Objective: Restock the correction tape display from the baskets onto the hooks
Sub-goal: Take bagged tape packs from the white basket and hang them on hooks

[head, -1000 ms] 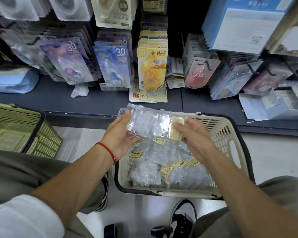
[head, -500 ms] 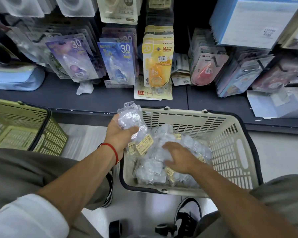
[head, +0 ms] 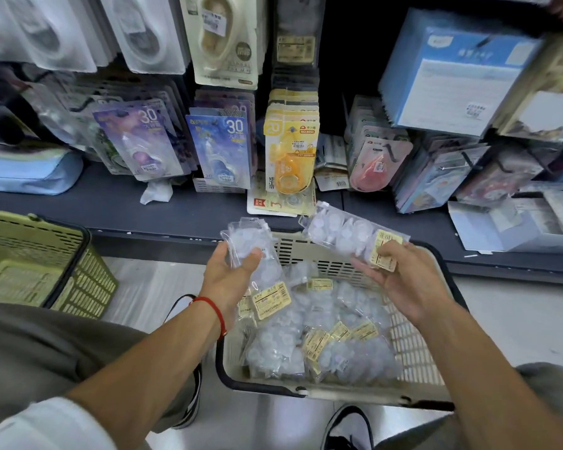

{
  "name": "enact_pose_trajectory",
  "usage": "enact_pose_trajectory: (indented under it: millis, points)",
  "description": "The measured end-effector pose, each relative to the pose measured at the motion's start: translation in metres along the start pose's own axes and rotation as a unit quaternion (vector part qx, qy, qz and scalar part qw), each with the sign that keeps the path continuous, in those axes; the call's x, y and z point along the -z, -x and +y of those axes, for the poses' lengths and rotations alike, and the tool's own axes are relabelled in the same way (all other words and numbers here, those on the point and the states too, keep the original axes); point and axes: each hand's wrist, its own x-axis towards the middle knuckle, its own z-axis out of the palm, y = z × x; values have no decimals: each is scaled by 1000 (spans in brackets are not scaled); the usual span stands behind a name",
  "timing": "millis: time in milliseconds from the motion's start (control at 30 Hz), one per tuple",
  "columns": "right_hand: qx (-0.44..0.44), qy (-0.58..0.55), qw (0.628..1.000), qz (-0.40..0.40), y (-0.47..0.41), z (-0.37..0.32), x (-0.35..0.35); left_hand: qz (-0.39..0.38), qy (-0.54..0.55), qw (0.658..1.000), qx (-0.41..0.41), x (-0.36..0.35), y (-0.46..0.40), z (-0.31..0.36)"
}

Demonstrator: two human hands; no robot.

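One clear packet is gripped by the left hand, another pinched by the right hand, above the beige basket; many packets are left inside, none judged hung yet.

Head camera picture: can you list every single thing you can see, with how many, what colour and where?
beige basket: one, beige with a dark rim, on the floor in the middle
green basket: one, olive green, on the floor at left
clear packs: too many to count, clear with yellow labels, piled in the beige basket
held packs: at least one in each hand, clear, above the beige basket
hanging correction tape cards: several rows, purple, blue, yellow, pink, on hooks above the shelf
blue box: one, upper right
light blue pouch: one, on the shelf at left
shoes: black and white, bottom edge
left hand: holds clear packs
right hand: pinches a clear pack
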Motion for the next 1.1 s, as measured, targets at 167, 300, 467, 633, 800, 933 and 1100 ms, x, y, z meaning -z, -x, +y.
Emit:
enact_pose_trajectory:
  millis: [167,300,467,633,800,933,1100]
  points:
    - [23,81,995,-56,14,21,-30,-61,65,996,5,-16,8,14]
    - [63,246,963,-86,22,22,-53,-86,101,991,-35,-27,12,37]
    - [98,349,924,-118,27,1,-78,-108,69,985,-114,-35,9,81]
    - [241,415,870,-112,28,-42,-112,-157,20,971,-178,-36,2,142]
    - [379,317,862,-115,24,-87,-173,-221,-60,940,-252,-38,-3,181]
    - [436,342,828,-84,17,-103,-200,-211,5,945,-251,-38,-7,192]
    - [424,305,849,-85,8,-116,-223,-192,97,952,-218,-34,-17,204]
